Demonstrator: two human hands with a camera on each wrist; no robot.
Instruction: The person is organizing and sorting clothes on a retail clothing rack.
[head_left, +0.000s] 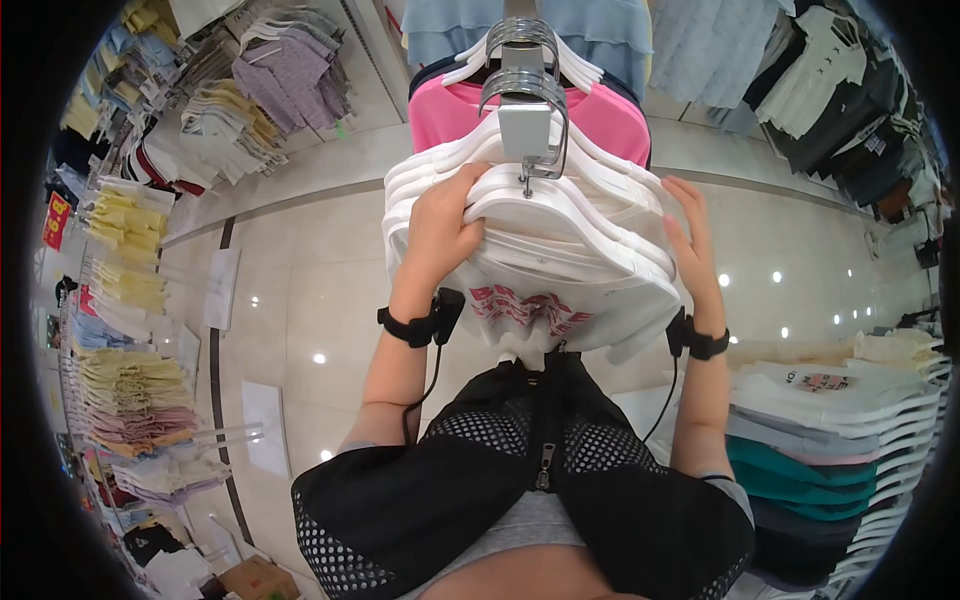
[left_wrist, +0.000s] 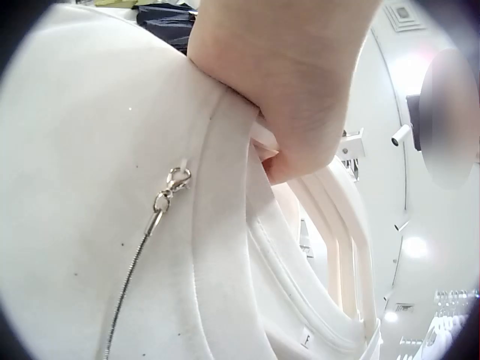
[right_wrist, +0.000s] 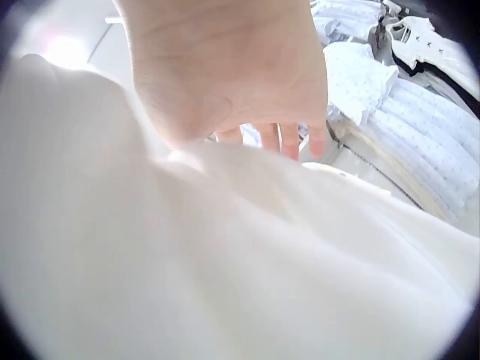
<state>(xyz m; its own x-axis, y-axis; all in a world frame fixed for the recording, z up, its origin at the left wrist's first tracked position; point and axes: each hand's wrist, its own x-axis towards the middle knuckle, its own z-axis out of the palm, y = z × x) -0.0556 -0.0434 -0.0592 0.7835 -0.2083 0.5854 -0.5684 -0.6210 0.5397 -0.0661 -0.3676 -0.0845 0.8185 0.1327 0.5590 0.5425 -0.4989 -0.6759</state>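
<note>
Bunch of white shirts (head_left: 560, 300) on white hangers (head_left: 575, 215) hangs from chrome rail (head_left: 525, 90), straight ahead of person at chest height. Left hand (head_left: 440, 230) clenched around left shoulders of hangers, fingers tucked in between them. Right hand (head_left: 690, 240) released, fingers straight, flat against right side of bunch. Pink shirt (head_left: 610, 115) hangs just behind. More shirts (head_left: 840, 440) on rack at right.
</note>
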